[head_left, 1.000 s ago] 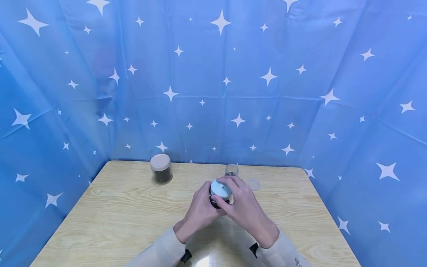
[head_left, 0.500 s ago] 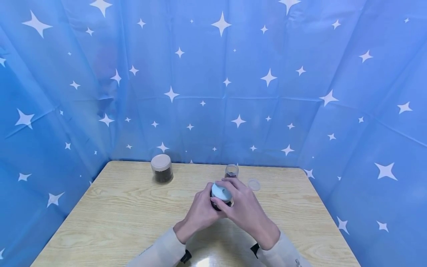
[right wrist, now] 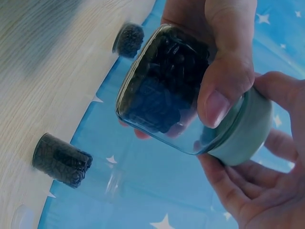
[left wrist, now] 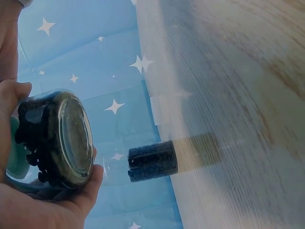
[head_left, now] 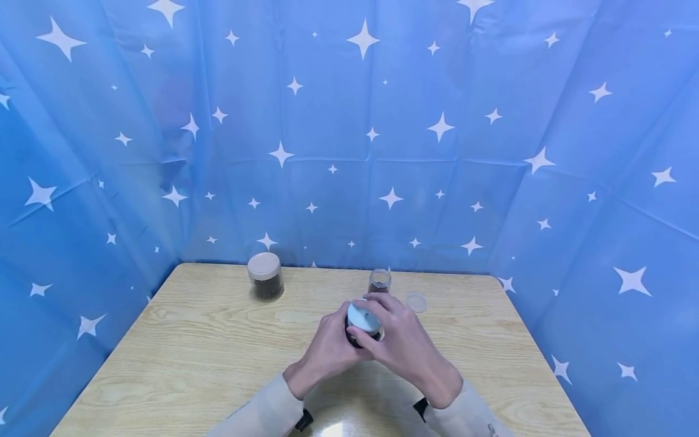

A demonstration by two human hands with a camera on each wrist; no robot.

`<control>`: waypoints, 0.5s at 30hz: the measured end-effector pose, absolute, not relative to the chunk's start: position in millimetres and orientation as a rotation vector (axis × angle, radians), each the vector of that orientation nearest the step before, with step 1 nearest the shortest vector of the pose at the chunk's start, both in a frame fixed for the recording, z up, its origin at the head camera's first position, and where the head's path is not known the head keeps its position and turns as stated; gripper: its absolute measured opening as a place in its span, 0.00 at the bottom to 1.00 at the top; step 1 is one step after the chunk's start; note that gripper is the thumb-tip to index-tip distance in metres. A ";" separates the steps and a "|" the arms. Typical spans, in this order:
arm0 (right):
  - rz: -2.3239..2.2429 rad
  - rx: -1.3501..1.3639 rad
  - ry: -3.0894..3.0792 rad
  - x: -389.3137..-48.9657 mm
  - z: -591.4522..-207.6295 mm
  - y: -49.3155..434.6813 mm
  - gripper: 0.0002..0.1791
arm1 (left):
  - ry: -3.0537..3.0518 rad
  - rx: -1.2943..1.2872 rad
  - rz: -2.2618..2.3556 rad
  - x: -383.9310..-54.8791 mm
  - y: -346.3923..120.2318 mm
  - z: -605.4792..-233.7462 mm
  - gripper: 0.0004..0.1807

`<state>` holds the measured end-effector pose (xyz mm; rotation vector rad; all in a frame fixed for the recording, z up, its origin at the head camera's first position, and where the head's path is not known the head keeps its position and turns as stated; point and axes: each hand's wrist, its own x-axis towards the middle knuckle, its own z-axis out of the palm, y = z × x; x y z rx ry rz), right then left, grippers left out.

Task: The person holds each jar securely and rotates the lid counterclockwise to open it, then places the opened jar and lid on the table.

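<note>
The left hand (head_left: 331, 341) clamps its fingers round the jar (right wrist: 159, 90); the right hand's (head_left: 397, 331) grip the lid (right wrist: 252, 131) just beside them. Steady the jar; apply even force.

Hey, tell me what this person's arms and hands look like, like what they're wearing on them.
The left hand and right hand are ungloved. The left sleeve and right sleeve are long and pale, off-white to light grey. A small black piece shows beside each cuff. The right sleeve bears a dark marking, too small to read.
</note>
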<state>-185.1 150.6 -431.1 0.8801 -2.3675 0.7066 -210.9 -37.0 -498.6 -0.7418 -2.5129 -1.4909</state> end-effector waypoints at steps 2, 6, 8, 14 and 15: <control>0.714 0.894 -2.365 -185.3 -431.0 151.4 0.23 | -2.511 -0.757 -1.494 -210.8 -37.6 -499.1 0.42; 0.730 0.919 -2.362 -186.0 -431.0 153.3 0.22 | -2.517 -0.776 -1.502 -210.1 -38.5 -500.0 0.40; 0.735 0.934 -2.366 -186.6 -431.6 154.7 0.22 | -2.523 -0.781 -1.513 -209.6 -39.1 -500.5 0.39; 0.786 1.051 -2.373 -189.2 -432.3 162.1 0.22 | -2.529 -0.829 -1.542 -209.6 -41.3 -503.6 0.37; 0.792 1.078 -2.369 -189.9 -432.2 163.7 0.22 | -2.529 -0.837 -1.548 -209.7 -41.5 -504.0 0.37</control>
